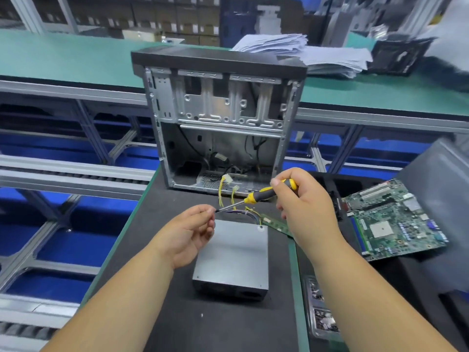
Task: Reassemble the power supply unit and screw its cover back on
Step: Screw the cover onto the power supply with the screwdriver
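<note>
Left hand [189, 231] pinches the tip of the screwdriver [256, 196] – right hand [302, 204] grips its handle, shaft slanting down-left.

- The screwdriver [256, 196] tip sits hidden between the left hand's [186, 233] pinching fingers [206, 212]; whether a screw is there cannot be told.
- The memory stick [275, 224] at the surface's [228, 326] right edge runs under the right hand [302, 207].
- The tray [321, 308] contents are blurred.
- The grey panel [441, 199] is cut by the right edge.
- Far shelves are too blurred to read.
</note>
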A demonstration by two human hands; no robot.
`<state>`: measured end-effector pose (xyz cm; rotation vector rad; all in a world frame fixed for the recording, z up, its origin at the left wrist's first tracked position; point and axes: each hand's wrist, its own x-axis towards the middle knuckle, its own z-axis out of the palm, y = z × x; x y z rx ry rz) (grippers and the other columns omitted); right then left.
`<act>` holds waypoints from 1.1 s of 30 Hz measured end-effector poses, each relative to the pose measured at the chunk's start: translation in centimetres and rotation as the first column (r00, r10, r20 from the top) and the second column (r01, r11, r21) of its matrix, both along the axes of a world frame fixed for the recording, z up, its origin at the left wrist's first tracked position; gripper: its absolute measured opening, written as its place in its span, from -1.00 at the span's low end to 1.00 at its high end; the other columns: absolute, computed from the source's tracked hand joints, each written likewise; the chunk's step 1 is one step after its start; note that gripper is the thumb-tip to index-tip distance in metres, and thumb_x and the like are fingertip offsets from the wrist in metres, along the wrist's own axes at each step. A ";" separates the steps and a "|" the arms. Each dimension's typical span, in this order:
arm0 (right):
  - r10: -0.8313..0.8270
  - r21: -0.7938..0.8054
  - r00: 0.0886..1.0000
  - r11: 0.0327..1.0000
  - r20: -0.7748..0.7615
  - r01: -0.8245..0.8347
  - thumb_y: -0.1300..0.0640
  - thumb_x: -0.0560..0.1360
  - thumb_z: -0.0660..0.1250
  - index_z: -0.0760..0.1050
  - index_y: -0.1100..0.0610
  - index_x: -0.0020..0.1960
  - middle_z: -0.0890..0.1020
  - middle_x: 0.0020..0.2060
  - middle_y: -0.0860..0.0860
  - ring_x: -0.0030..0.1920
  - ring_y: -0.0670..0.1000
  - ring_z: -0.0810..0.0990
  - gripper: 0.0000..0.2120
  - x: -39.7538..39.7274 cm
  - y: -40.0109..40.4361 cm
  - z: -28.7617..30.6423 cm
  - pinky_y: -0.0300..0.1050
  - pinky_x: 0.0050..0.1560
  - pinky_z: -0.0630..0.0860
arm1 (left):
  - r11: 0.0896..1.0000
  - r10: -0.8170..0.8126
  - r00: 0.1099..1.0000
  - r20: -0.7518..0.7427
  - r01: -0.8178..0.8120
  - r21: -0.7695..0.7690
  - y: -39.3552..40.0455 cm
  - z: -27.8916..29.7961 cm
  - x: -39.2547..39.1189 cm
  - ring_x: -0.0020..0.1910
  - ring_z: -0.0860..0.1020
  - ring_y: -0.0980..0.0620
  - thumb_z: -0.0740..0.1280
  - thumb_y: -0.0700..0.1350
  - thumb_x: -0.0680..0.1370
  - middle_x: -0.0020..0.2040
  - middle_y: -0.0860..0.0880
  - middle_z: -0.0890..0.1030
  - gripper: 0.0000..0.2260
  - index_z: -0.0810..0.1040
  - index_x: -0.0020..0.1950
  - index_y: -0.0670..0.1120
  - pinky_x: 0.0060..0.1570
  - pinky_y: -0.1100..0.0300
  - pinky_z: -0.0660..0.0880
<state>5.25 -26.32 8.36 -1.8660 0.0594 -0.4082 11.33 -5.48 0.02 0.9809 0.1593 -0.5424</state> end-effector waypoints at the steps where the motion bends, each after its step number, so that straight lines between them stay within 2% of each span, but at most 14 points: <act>1: -0.012 0.001 1.000 1.000 0.005 0.012 0.10 0.58 0.26 0.45 0.07 -0.14 0.57 -0.49 -0.24 -0.48 -0.08 0.37 -0.87 -0.7 -0.7 0.2 -0.27 -0.43 0.38 | 1.000 -0.027 1.000 0.008 0.027 0.016 -0.8 0.1 -0.2 -0.37 0.54 0.15 0.41 -0.17 0.40 -0.31 -0.01 0.55 -0.97 0.65 -0.19 -0.11 -0.36 0.34 0.54; 3: -0.038 0.017 0.999 0.999 0.008 0.037 0.10 0.59 0.26 0.44 0.07 -0.14 0.57 -0.48 -0.24 -0.44 0.01 0.33 -0.86 -1.9 -2.1 0.3 -0.15 -0.44 0.34 | 0.993 -0.081 0.996 0.030 0.079 0.084 -2.2 0.1 -0.7 -0.38 0.54 0.17 0.40 -0.17 0.45 -0.31 0.00 0.56 -0.97 0.60 -0.16 -0.12 -0.35 0.35 0.54; 7: -0.102 -0.033 0.995 0.994 0.001 0.102 0.07 0.59 0.27 0.47 0.01 -0.14 0.53 -0.47 -0.11 -0.42 0.01 0.36 -0.87 -4.1 -4.6 0.2 -0.15 -0.44 0.34 | 0.983 -0.145 0.988 0.050 0.138 0.125 -4.9 0.3 -1.6 -0.37 0.54 0.18 0.33 -0.20 0.56 -0.30 0.01 0.57 -0.93 0.57 -0.10 -0.14 -0.33 0.36 0.55; 11: -0.134 -0.046 0.991 0.990 -0.001 0.134 0.09 0.59 0.26 0.45 0.03 -0.14 0.57 -0.47 -0.24 -0.38 0.20 0.38 -0.87 -5.6 -5.9 -0.2 -0.02 -0.40 0.39 | 0.964 -0.213 0.976 0.053 0.201 0.171 -6.7 0.6 -2.3 -0.36 0.55 0.17 0.38 -0.17 0.50 -0.31 0.01 0.57 -0.96 0.59 -0.13 -0.12 -0.31 0.36 0.55; 13: -0.155 -0.051 0.988 0.987 0.004 0.155 0.09 0.59 0.26 0.45 0.04 -0.14 0.57 -0.46 -0.25 -0.37 0.21 0.39 -0.87 -6.1 -6.3 -0.4 -0.04 -0.41 0.38 | 0.960 -0.226 0.973 0.047 0.214 0.181 -7.3 0.6 -2.6 -0.37 0.54 0.17 0.40 -0.15 0.46 -0.31 0.01 0.57 -0.96 0.59 -0.17 -0.11 -0.32 0.36 0.55; 15: -0.156 -0.030 0.988 0.987 -0.001 0.156 0.10 0.59 0.26 0.45 0.05 -0.13 0.57 -0.46 -0.25 -0.39 0.18 0.34 -0.88 -6.5 -6.6 -0.7 -0.06 -0.44 0.37 | 0.954 -0.232 0.972 0.044 0.219 0.204 -7.6 0.5 -2.9 -0.37 0.54 0.17 0.39 -0.17 0.50 -0.32 0.01 0.57 -0.92 0.59 -0.20 -0.10 -0.32 0.36 0.55; 19: -0.140 -0.015 0.990 0.990 -0.022 0.140 0.09 0.60 0.25 0.46 0.03 -0.12 0.57 -0.47 -0.26 -0.44 -0.06 0.39 -0.88 -7.1 -6.9 -1.1 -0.17 -0.44 0.37 | 0.935 -0.252 0.967 0.038 0.234 0.267 -8.0 0.3 -3.6 -0.38 0.54 0.17 0.38 -0.17 0.52 -0.32 0.01 0.58 -0.88 0.59 -0.22 -0.09 -0.32 0.36 0.54; 21: -0.135 -0.019 0.990 0.991 -0.027 0.134 0.10 0.60 0.26 0.46 0.04 -0.12 0.57 -0.47 -0.28 -0.44 -0.02 0.39 -0.88 -7.3 -7.0 -1.3 -0.21 -0.45 0.35 | 0.939 -0.234 0.972 0.020 0.220 0.264 -8.1 0.1 -3.9 -0.38 0.55 0.17 0.37 -0.19 0.55 -0.32 0.00 0.58 -0.87 0.59 -0.21 -0.11 -0.33 0.36 0.55; 25: -0.104 -0.028 0.993 0.994 -0.063 0.102 0.10 0.60 0.24 0.46 0.02 -0.09 0.57 -0.43 -0.29 -0.40 0.04 0.35 -0.90 -7.5 -7.3 -1.7 -0.06 -0.43 0.36 | 0.955 -0.187 0.982 -0.025 0.188 0.230 -8.3 0.0 -4.4 -0.39 0.55 0.17 0.38 -0.20 0.52 -0.32 0.00 0.58 -0.90 0.59 -0.21 -0.12 -0.35 0.36 0.55; 28: -0.044 -0.033 0.996 0.999 -0.082 0.041 0.11 0.57 0.21 0.47 -0.06 -0.07 0.49 -0.40 -0.18 -0.37 0.04 0.36 -0.89 -7.7 -7.6 -2.0 -0.03 -0.39 0.34 | 0.972 -0.127 0.989 -0.075 0.139 0.188 -8.4 0.0 -4.6 -0.42 0.55 0.18 0.38 -0.21 0.53 -0.34 0.01 0.59 -0.92 0.58 -0.16 -0.14 -0.39 0.37 0.54; 30: -0.021 -0.041 0.995 0.999 -0.099 0.017 0.10 0.56 0.20 0.47 -0.07 -0.07 0.44 -0.41 -0.16 -0.38 0.02 0.33 -0.89 -7.7 -7.8 -2.2 -0.04 -0.38 0.32 | 0.970 -0.122 0.991 -0.049 0.130 0.206 -8.2 -0.1 -4.6 -0.42 0.55 0.18 0.39 -0.21 0.52 -0.34 0.00 0.59 -0.93 0.59 -0.17 -0.15 -0.38 0.37 0.54; 33: -0.052 -0.031 0.989 0.998 -0.137 0.048 0.06 0.59 0.23 0.47 -0.05 -0.11 0.52 -0.39 -0.29 -0.41 -0.04 0.35 -0.89 -7.3 -7.9 -2.5 -0.08 -0.34 0.34 | 0.936 -0.172 0.979 0.112 0.128 0.327 -7.6 -0.2 -4.6 -0.38 0.56 0.15 0.40 -0.25 0.51 -0.32 -0.02 0.60 -0.85 0.64 -0.25 -0.10 -0.32 0.36 0.54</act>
